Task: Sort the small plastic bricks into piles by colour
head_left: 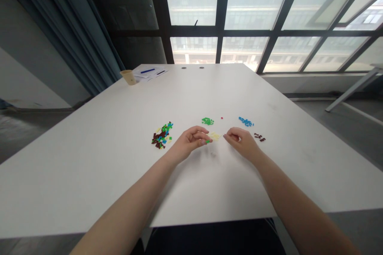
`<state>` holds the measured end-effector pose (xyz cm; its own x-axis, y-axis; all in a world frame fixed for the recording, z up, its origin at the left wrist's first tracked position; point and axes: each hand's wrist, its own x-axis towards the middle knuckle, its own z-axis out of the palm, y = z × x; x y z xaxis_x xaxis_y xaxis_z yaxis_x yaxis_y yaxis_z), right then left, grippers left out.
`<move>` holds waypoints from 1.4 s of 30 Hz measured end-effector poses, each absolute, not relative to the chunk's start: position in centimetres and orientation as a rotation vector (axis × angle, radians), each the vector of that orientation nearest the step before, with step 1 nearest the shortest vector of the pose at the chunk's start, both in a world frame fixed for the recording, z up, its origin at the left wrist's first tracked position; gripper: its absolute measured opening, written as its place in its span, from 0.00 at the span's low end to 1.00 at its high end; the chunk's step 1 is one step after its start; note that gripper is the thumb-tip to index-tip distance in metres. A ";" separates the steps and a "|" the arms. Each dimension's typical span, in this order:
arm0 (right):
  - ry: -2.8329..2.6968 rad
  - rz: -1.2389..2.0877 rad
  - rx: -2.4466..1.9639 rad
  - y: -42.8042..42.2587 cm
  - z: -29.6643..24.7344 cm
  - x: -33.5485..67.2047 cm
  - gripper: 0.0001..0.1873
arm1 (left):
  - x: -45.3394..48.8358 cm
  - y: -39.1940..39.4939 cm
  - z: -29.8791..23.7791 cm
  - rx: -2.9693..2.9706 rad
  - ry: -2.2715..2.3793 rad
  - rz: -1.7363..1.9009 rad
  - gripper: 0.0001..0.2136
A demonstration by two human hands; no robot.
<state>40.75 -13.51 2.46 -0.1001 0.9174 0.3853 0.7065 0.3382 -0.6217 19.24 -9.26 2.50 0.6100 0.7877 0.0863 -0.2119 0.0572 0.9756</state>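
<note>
Between my hands lies a loose group of pale yellow pieces (214,136), partly behind my left fingers. My left hand (193,139) has a small green piece (207,142) at its thumb and fingertips. My right hand (241,139) is closed in a pinch just right of the yellow pieces; what its fingertips hold, if anything, is too small to name. Beyond the hands sit a green pile (207,121), a single red piece (222,118) and a blue pile (246,121). Several dark brown pieces (259,137) lie right of my right hand. A mixed-colour pile (162,135) is at the left.
The white table (191,95) reaches to the windows. At its far left stand a paper cup (128,77) and papers (149,72) with a blue pen (147,71) on top. A few whitish pieces (213,154) lie nearer me. A dark curtain (68,24) hangs at left.
</note>
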 end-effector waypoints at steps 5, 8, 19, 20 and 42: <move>-1.836 0.307 -1.093 -14.7 3.2 39.0 0.07 | 19.7 -9.7 2.7 1.312 0.569 0.787 0.13; -1.863 0.360 -0.989 -14.9 3.1 38.3 0.09 | 20.1 -10.0 2.5 1.306 0.566 0.764 0.13; -1.837 0.360 -0.994 -14.5 2.7 38.0 0.04 | 20.5 -10.0 2.2 1.310 0.596 0.773 0.13; -1.832 0.349 -1.027 -14.2 2.8 38.1 0.05 | 20.5 -9.9 2.3 1.338 0.638 0.799 0.13; -2.049 0.120 -1.922 -3.2 -0.6 35.2 0.11 | 15.4 -4.5 1.8 1.196 1.225 1.244 0.13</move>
<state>35.23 -3.23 -0.63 -0.0365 0.9832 0.1791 0.9555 0.0869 -0.2819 15.39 -4.54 1.78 -0.0334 0.9994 0.0097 -0.0052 -0.0099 0.9999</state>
